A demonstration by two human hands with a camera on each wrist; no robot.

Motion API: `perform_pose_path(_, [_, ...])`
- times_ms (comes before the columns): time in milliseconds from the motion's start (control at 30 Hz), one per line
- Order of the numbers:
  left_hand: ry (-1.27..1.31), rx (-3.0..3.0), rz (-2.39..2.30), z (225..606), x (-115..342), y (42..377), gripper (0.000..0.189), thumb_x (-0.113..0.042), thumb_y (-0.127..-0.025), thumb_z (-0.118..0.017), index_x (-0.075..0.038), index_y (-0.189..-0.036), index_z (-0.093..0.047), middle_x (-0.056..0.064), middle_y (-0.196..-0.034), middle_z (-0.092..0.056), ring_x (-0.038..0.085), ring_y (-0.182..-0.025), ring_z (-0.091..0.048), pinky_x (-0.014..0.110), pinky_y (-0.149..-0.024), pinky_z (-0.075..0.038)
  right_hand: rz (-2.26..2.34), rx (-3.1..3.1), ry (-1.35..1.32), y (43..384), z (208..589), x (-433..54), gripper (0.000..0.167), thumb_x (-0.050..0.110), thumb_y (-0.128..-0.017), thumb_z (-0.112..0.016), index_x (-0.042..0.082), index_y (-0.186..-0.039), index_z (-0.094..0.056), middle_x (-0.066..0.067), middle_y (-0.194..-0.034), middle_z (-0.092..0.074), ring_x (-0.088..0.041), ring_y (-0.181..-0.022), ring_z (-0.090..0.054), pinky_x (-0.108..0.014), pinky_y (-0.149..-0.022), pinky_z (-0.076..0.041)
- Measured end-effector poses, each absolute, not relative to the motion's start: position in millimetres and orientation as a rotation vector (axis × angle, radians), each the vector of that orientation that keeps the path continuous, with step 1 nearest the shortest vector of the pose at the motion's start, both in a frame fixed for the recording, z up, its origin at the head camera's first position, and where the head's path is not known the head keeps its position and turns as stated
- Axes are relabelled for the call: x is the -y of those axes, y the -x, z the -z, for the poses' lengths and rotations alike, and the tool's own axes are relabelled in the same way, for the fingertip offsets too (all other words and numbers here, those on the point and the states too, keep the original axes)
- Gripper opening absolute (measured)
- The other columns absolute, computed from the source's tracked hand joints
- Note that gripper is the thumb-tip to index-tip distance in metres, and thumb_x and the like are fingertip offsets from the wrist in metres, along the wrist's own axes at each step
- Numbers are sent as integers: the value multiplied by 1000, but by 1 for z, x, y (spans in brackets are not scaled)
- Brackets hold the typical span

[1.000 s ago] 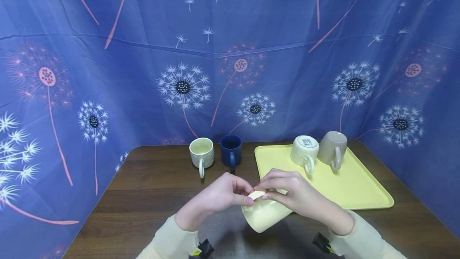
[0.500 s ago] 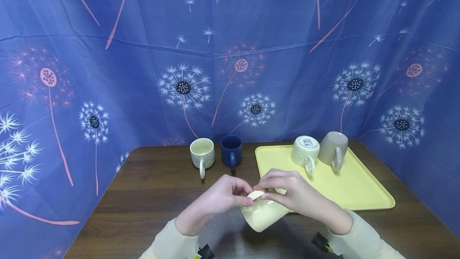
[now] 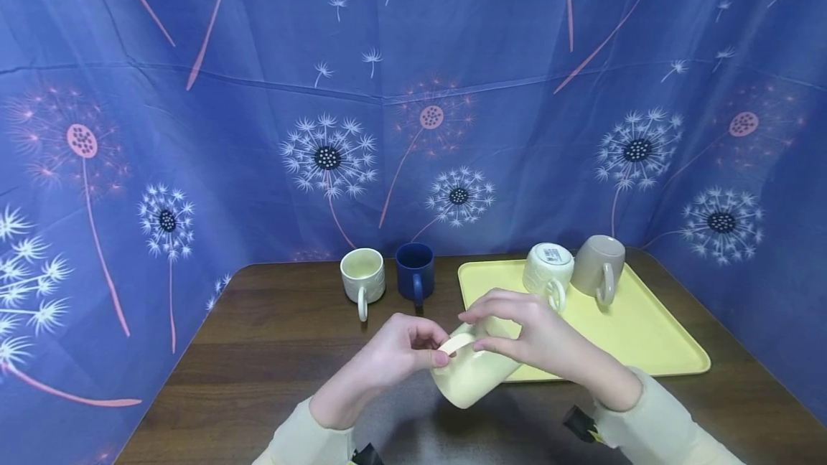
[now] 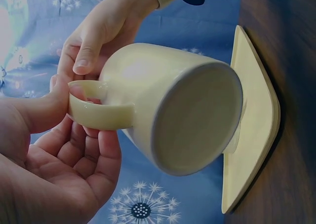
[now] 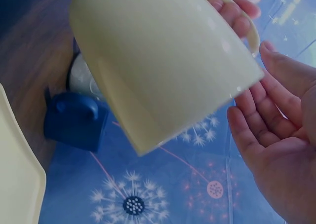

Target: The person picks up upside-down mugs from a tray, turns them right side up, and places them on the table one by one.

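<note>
The yellow mug (image 3: 470,380) is held above the table (image 3: 271,350), tipped over on its side, by the near left corner of the tray (image 3: 633,354). Its handle (image 3: 456,344), a flat curved band turned upward, is pinched between the thumb and fingers of the left hand (image 3: 402,351). The mouth end is flanked by the right hand (image 3: 533,332), whose thumb and fingers are parted; whether the mug is touched by their tips cannot be told. In the left wrist view the base is seen as a flat round disc set within a narrow rim, and the glazed wall is smooth and glossy.

Beyond the hands, a white mug (image 3: 362,289) with a relief pattern and a plain blue mug (image 3: 407,280) are stood upright, side by side. On the smooth, round-cornered tray, a patterned cream mug (image 3: 540,280) and a taller grey mug (image 3: 589,269) are set base-up. The table is dark-grained wood, and it is backed by a creased blue cloth (image 3: 517,106) printed with dandelions.
</note>
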State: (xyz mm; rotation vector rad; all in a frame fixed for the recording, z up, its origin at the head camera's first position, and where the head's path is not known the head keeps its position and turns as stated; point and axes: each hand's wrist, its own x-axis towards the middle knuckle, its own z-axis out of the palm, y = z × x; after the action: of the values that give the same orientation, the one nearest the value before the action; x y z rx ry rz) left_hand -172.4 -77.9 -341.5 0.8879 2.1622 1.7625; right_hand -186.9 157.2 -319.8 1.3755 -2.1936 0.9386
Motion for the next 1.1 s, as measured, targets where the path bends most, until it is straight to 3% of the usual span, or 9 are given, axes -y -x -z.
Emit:
perform_pose_path(200, [-884,-2163,-1814,342,84,172,12,3,-78,-67,11,-88,-66,19,-76,-62,6,-68,-55,20,-64,-46,-881,2229,-1218,190,310,-168,30,9,-74,-79,15,-102,-70,9,-99,-69,-9,-95,-64,-14,-85,-46])
perform_pose_path(467, [-864,-2204,-1842,344,95,172,12,4,-77,-67,9,-89,-66,17,-77,-63,7,-69,-56,21,-64,-46,-806,2230,-920,200,308,-182,26,-1,-73,-76,11,-96,-72,4,-91,-72,-10,-82,-67,-10,-77,-46])
perform_pose_path(667, [-870,-2219,-1877,345,104,172,14,3,-78,-67,10,-90,-65,22,-81,-63,8,-72,-57,22,-67,-47,-798,2258,-777,205,310,-191,23,-5,-75,-73,7,-95,-72,0,-88,-72,-12,-78,-67,-12,-72,-48])
perform_pose_path(833, [-840,-2251,-1902,345,114,171,15,3,-79,-67,11,-90,-65,23,-83,-63,7,-72,-57,22,-67,-47,-826,2315,-685,209,311,-199,19,-2,-77,-73,5,-95,-72,-3,-88,-72,-14,-78,-67,-24,-69,-54])
perform_pose_path(1100, [-755,-2323,-1940,346,127,173,14,3,-80,-68,10,-91,-65,11,-80,-66,7,-70,-57,23,-66,-47,-877,2347,-643,222,318,-219,19,-5,-77,-72,1,-95,-70,-8,-91,-72,-7,-81,-64,-26,-70,-54])
